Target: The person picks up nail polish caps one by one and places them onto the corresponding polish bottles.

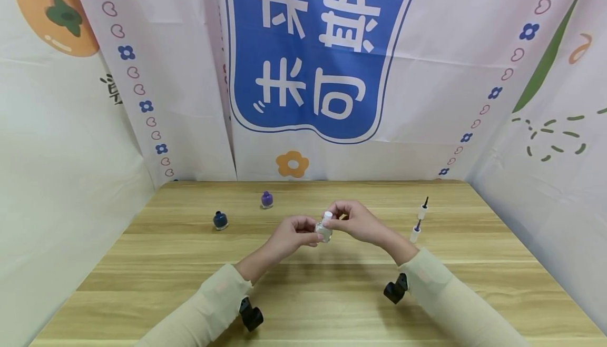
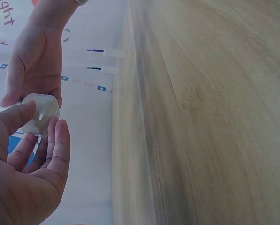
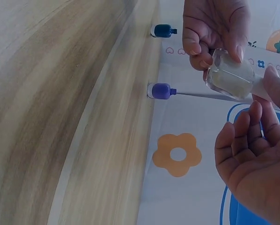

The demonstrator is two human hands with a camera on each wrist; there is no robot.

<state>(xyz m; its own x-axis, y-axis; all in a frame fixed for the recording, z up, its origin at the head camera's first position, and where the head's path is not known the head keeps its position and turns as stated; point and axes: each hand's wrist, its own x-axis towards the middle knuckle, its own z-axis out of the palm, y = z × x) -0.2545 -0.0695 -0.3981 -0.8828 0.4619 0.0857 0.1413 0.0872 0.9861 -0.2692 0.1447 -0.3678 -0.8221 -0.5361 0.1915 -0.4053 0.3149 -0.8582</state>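
Above the middle of the table, my left hand (image 1: 289, 237) pinches the glass body of a whitish nail polish bottle (image 3: 231, 77) between thumb and fingers. My right hand (image 1: 356, 221) grips the bottle's white cap (image 1: 328, 215) with thumb and fingertips. The cap sits on the bottle neck, and the bottle tilts slightly in the head view. In the right wrist view the cap is partly covered by my right thumb. Beyond the left hand stand an uncapped dark blue-green polish bottle (image 1: 220, 220) and an uncapped purple polish bottle (image 1: 267, 200).
Two white caps stand at the right with brushes pointing up: a farther cap (image 1: 422, 212) with a dark brush and a nearer cap (image 1: 414, 235) with a purple brush. The wooden table (image 1: 332, 305) meets printed cloth (image 1: 189, 126) at the back and sides.
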